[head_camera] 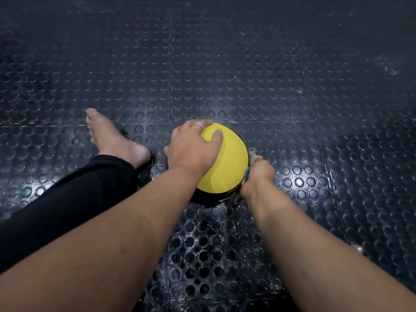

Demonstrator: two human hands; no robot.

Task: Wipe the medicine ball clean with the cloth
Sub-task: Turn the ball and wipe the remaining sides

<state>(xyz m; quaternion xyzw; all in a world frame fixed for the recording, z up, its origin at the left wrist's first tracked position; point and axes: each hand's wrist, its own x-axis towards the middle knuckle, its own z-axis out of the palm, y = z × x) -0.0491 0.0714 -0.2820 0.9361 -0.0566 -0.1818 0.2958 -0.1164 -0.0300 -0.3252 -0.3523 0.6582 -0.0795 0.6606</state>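
A yellow and black medicine ball [227, 163] rests on the dark studded rubber floor [225, 75], just ahead of me. My left hand [193, 147], a ring on one finger, lies spread over the ball's upper left side with fingers wrapped over the top. My right hand [258, 176] presses against the ball's right side, closed around a light, bluish cloth [251, 157]. Only scraps of the cloth show above and below the hand; most of it is hidden. The ball's lower black part peeks out between my forearms.
My bare left foot [108, 136] and black trouser leg [67, 199] stretch out to the left of the ball. The floor in front of me near the ball glistens with wet patches [202, 244]. A small pale object [356, 248] lies at the right.
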